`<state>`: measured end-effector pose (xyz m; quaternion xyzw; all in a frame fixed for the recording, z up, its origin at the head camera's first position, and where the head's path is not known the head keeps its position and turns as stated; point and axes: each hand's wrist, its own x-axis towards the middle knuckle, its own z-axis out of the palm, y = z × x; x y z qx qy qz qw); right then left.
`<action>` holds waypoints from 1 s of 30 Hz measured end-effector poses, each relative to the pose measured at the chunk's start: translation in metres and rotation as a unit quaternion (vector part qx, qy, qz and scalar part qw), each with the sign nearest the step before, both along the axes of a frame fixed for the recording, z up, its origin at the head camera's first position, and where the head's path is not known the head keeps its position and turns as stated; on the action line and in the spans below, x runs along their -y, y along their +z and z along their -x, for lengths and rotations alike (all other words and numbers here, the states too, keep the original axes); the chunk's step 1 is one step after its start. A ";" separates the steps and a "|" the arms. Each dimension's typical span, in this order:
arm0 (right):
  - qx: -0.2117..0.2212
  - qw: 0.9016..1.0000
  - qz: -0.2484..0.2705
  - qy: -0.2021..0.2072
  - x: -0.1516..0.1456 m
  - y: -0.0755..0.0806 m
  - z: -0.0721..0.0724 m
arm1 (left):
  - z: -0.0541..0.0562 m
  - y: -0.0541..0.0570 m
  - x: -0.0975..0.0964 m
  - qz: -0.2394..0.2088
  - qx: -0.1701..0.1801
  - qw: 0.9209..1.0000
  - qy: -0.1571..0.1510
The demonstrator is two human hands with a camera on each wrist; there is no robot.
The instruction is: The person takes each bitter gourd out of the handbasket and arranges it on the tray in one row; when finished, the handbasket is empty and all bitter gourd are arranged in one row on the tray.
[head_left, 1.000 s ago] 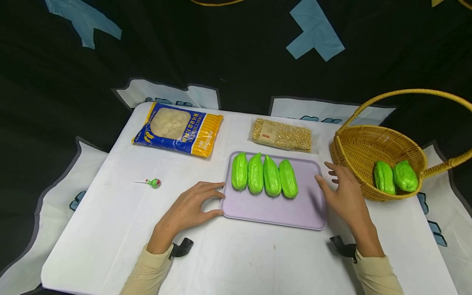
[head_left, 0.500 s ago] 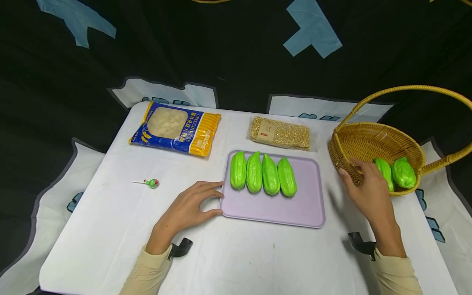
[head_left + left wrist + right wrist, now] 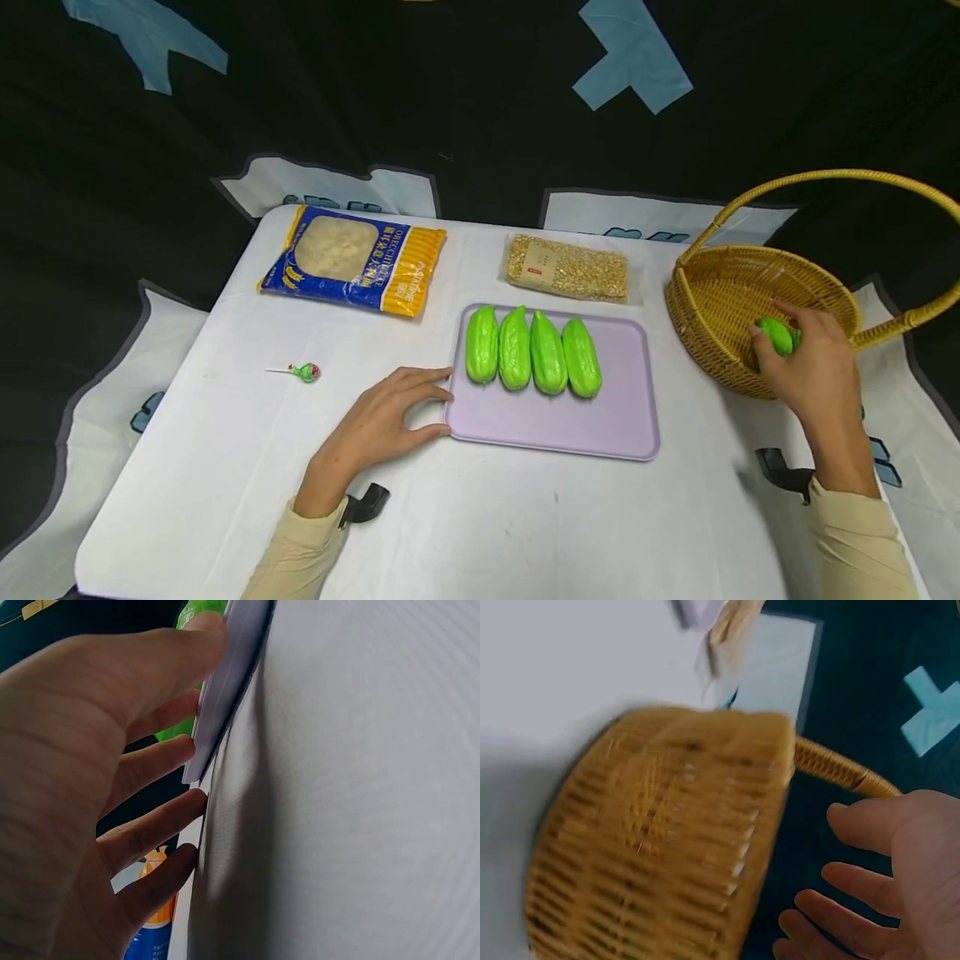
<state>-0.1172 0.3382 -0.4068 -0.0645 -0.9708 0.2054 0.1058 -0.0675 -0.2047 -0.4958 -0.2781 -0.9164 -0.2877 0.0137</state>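
Observation:
Several bright green bitter gourds (image 3: 547,354) lie side by side on a lilac tray (image 3: 555,427). My left hand (image 3: 378,423) rests at the tray's left edge, its thumb and fingertips touching the rim. In the left wrist view, the fingers are spread along the tray (image 3: 236,675). Over the wicker basket (image 3: 693,342) on the right hangs my right hand (image 3: 817,367), above a green bitter gourd (image 3: 778,335), which it partly hides. The right wrist view shows its fingers (image 3: 859,889) apart and relaxed, holding nothing, beyond the basket's side (image 3: 660,832).
A blue and yellow pasta bag (image 3: 348,260) lies at the back left and a clear pack of yellow grains (image 3: 567,268) behind the tray. A lollipop (image 3: 303,372) lies at the left. The basket's tall handle (image 3: 832,175) arches over its opening.
My right hand has moved right, from beside the tray's right edge to over the bitter gourds in the basket. My left hand has stayed at the tray.

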 end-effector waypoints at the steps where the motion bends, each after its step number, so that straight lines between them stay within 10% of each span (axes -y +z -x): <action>1: -0.006 1.000 -0.003 0.001 -0.003 -0.001 0.002 | 0.000 0.000 0.000 -0.001 0.000 1.000 0.000; 30: 0.098 0.993 -0.066 0.013 -0.059 -0.016 0.022 | 0.001 -0.001 0.001 -0.006 -0.003 1.000 -0.003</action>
